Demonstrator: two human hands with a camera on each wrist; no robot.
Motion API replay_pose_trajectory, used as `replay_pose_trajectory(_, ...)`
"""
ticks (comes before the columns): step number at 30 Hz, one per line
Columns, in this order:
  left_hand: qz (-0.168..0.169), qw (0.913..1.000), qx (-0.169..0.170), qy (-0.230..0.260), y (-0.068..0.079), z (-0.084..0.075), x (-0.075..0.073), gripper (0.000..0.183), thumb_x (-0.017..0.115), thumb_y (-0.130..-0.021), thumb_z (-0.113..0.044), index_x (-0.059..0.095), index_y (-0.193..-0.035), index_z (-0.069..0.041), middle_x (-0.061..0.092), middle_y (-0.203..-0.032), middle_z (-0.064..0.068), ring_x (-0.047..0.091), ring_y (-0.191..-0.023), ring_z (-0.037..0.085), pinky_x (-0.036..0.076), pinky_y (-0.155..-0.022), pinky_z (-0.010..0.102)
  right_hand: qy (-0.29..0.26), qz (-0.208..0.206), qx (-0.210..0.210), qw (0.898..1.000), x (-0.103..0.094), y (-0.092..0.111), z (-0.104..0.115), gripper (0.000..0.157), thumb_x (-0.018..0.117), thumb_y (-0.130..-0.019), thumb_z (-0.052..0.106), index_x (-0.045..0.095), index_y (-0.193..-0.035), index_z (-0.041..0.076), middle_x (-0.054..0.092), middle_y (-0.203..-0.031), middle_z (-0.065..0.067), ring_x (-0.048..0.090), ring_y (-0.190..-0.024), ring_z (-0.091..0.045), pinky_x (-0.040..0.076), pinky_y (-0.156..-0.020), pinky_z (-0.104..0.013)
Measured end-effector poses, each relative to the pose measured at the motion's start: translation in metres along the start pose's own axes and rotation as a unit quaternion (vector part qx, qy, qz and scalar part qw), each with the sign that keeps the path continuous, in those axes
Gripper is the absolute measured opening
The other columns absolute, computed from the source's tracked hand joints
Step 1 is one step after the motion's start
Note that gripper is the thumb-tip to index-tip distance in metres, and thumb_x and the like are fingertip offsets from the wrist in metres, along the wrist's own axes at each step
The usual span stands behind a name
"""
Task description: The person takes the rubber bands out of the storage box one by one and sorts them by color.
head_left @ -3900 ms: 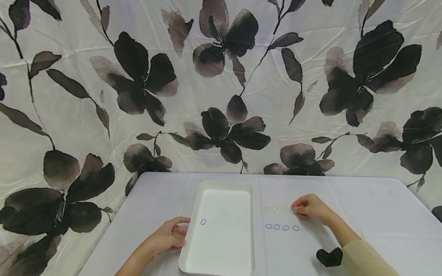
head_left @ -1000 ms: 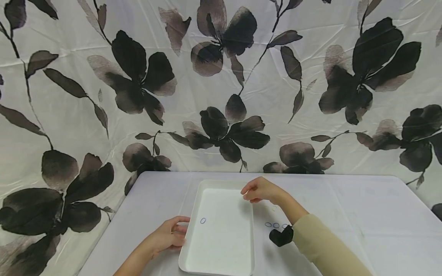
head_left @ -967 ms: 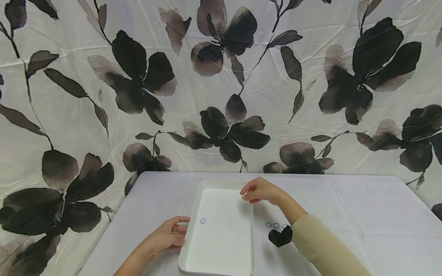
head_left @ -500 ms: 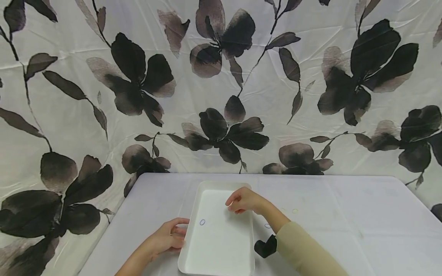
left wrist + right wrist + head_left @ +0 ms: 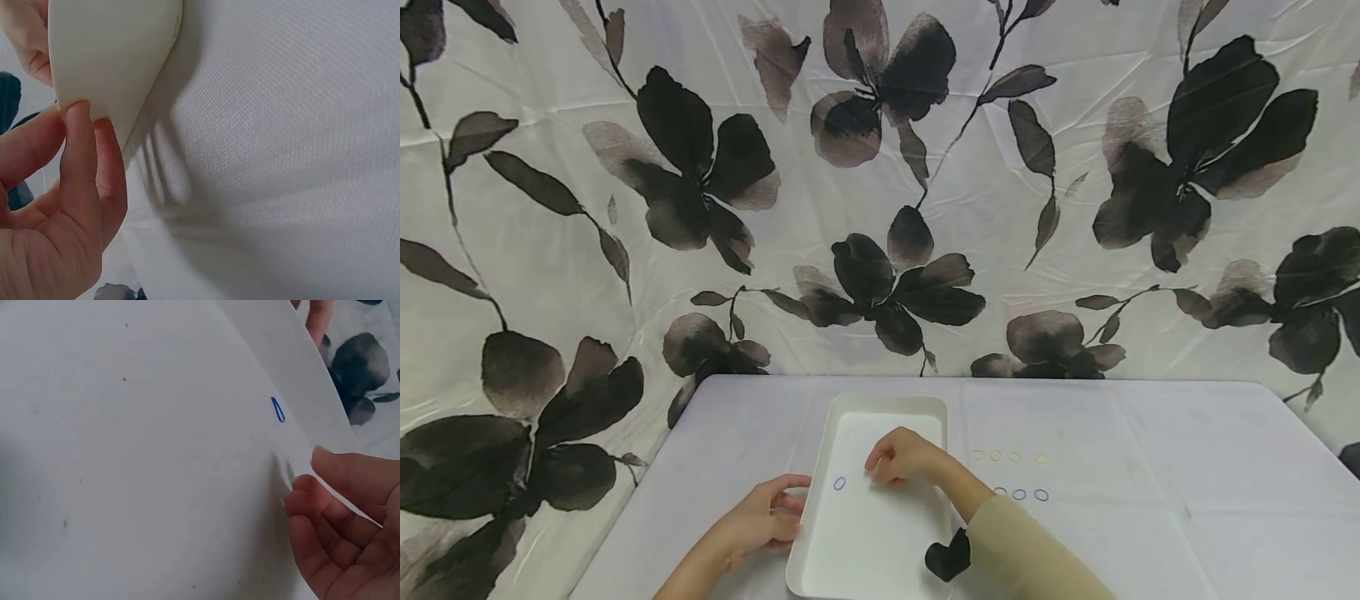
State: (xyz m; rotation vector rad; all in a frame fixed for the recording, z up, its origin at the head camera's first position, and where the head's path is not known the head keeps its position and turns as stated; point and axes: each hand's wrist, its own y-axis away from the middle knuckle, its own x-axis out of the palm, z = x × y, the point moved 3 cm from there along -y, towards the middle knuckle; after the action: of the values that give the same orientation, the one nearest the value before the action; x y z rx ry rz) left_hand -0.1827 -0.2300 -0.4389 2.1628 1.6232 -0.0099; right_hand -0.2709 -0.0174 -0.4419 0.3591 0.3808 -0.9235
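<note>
A white tray point(image 5: 880, 542) lies on the table. My left hand point(image 5: 765, 518) grips its left edge, and in the left wrist view the fingertips point(image 5: 77, 112) press the outer wall. Above the tray floor hangs my right hand point(image 5: 904, 457), thumb and fingers curled together. In the right wrist view a faint pale sliver point(image 5: 289, 472), like a thin ring edge-on, shows at the right fingertips point(image 5: 306, 483); its colour is hard to tell. One small blue ring point(image 5: 839, 483) lies in the tray, left of the right hand.
Right of the tray, several pale yellow rings point(image 5: 1015, 457) lie in a row on the white table point(image 5: 1150, 517). Nearer is a row of blue rings point(image 5: 1019, 494), partly hidden by the right arm. A black object point(image 5: 948, 556) sits at the right wrist. A floral cloth point(image 5: 1045, 208) hangs behind.
My right hand has moved left from the yellow row, over the tray's right rim, then down and left toward the blue ring. My left hand stays at the tray's edge.
</note>
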Motion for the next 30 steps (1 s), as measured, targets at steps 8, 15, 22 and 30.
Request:
replay_pose_trajectory(8, 0.017, 0.9998, 0.012, 0.003, -0.001, 0.001, -0.001, 0.065, 0.063, -0.075, 0.011, 0.036, -0.134, 0.007, 0.057, -0.104, 0.016, 0.059, -0.083, 0.020, 0.054, -0.067, 0.036, 0.048, -0.035, -0.050, 0.997, 0.025, -0.013, 0.000, 0.012, 0.072, -0.074, -0.003, 0.068, -0.085, 0.002, 0.050, -0.056, 0.007, 0.045, -0.047, -0.004, 0.037, -0.047, -0.016)
replay_pose_trajectory(15, 0.023, 0.9996, 0.014, 0.009, 0.001, 0.003, -0.003, 0.066, 0.061, -0.073, 0.011, 0.036, -0.134, 0.007, 0.057, -0.105, 0.017, 0.059, -0.086, 0.021, 0.054, -0.066, 0.036, 0.097, -0.041, -0.125, 0.987, 0.036, -0.019, 0.006, 0.011, 0.071, -0.075, 0.000, 0.070, -0.085, 0.003, 0.052, -0.059, 0.006, 0.042, -0.054, -0.001, 0.036, -0.052, -0.016)
replay_pose_trajectory(22, 0.024, 0.9996, 0.010, 0.011, -0.003, 0.002, -0.001, 0.066, 0.061, -0.074, 0.012, 0.036, -0.135, 0.006, 0.057, -0.105, 0.016, 0.060, -0.087, 0.020, 0.054, -0.067, 0.037, 0.139, -0.067, -0.116, 0.981, 0.038, -0.020, 0.006, 0.007, 0.073, -0.076, 0.005, 0.074, -0.082, 0.009, 0.045, -0.053, 0.010, 0.038, -0.050, 0.000, 0.033, -0.050, -0.016)
replay_pose_trajectory(30, 0.022, 0.9995, 0.013, 0.018, -0.003, -0.001, 0.000, 0.066, 0.061, -0.074, 0.012, 0.036, -0.134, 0.007, 0.057, -0.104, 0.017, 0.060, -0.087, 0.021, 0.054, -0.066, 0.036, 0.185, -0.085, -0.118, 0.972, 0.040, -0.020, 0.008, 0.008, 0.076, -0.075, 0.013, 0.068, -0.072, 0.012, 0.046, -0.055, 0.011, 0.039, -0.051, 0.000, 0.033, -0.049, -0.016)
